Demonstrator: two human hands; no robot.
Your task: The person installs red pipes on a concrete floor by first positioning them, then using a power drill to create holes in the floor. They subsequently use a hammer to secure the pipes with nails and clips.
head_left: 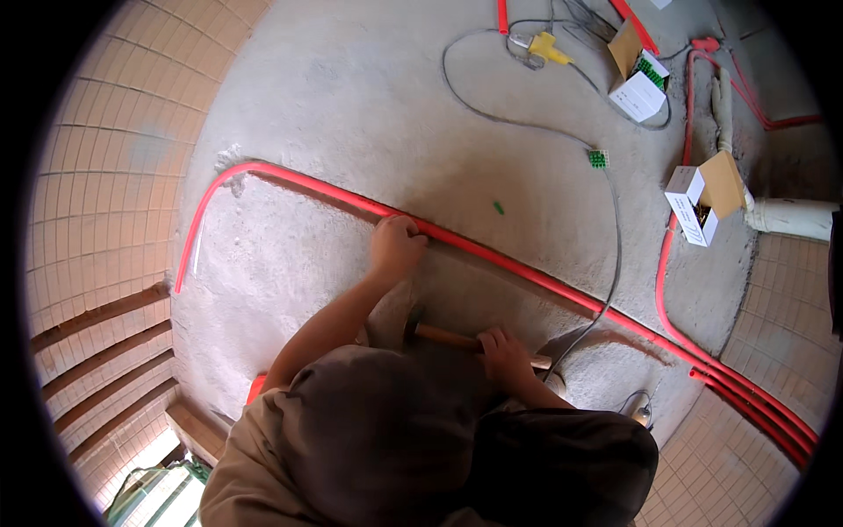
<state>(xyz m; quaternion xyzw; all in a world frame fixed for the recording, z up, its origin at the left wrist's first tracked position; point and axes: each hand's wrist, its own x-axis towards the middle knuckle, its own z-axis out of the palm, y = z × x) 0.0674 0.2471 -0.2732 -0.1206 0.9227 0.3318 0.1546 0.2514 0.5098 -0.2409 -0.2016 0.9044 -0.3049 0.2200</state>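
My left grip (397, 248) pinches the long red plastic pipe (500, 256), my right grip (506, 355) clamps the wooden-handled hammer (448, 337) near it; a slack pinch could let the pipe shift.

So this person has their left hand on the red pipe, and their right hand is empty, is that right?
Not quite: the right hand isn't empty. The head view shows it gripping the wooden handle of what looks like a hammer. The left hand is indeed on the red pipe.
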